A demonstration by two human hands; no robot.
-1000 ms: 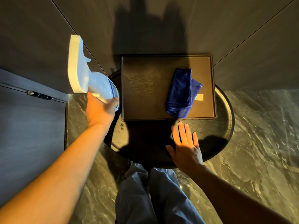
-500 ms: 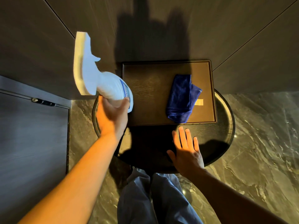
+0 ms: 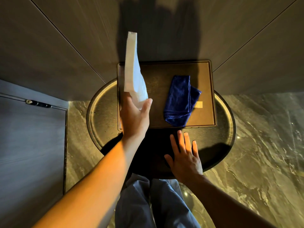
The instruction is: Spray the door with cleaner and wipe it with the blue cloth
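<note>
Where plush blue cloth (image 3: 180, 101) folds — rectangular wooden tray (image 3: 212, 96).

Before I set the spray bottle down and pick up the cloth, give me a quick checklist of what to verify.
1. Left hand grips the spray bottle: ok.
2. Bare space on the tray left of the blue cloth for the bottle: ok.
3. Right hand free, flat on the round table: ok.
4. Cloth within reach, just ahead of the right fingertips: ok.
5. Door already sprayed: cannot tell.
</note>
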